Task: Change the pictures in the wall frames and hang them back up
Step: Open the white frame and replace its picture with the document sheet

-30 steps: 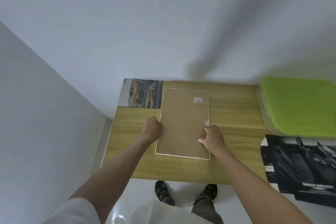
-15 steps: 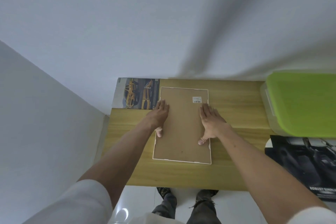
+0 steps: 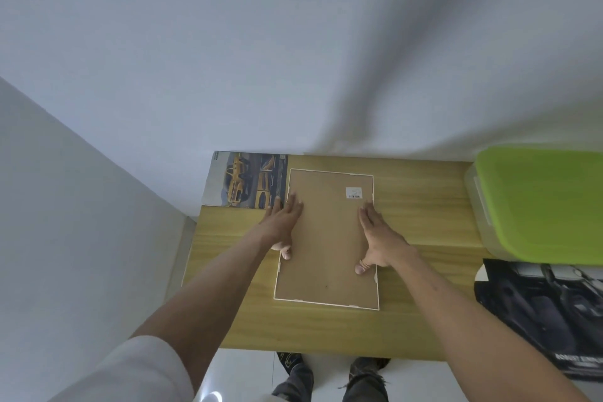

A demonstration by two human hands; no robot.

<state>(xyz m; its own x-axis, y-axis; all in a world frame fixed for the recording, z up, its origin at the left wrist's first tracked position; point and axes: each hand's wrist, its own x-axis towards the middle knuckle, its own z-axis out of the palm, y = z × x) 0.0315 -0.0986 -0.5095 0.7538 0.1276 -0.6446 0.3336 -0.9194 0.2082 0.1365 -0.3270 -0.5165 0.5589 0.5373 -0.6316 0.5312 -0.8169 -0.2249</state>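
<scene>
Left hand (image 3: 283,222) flat, fingers straight, on frame's (image 3: 326,238) left edge; thumb on backing board. Frame lies face-down mid bench (image 3: 424,212). Right hand (image 3: 380,238) likewise flat, pressing by the right edge. Step, prob: seating the backing w/ new pic inside. Next likely needs the edge tabs bent down, then lifting frame to the wall. Yellow-car print (image 3: 248,181) at bench's far-left corner, green-lid box (image 3: 541,206) far right, dark car poster (image 3: 538,310) near right. Plain white walls, pale floor.
</scene>
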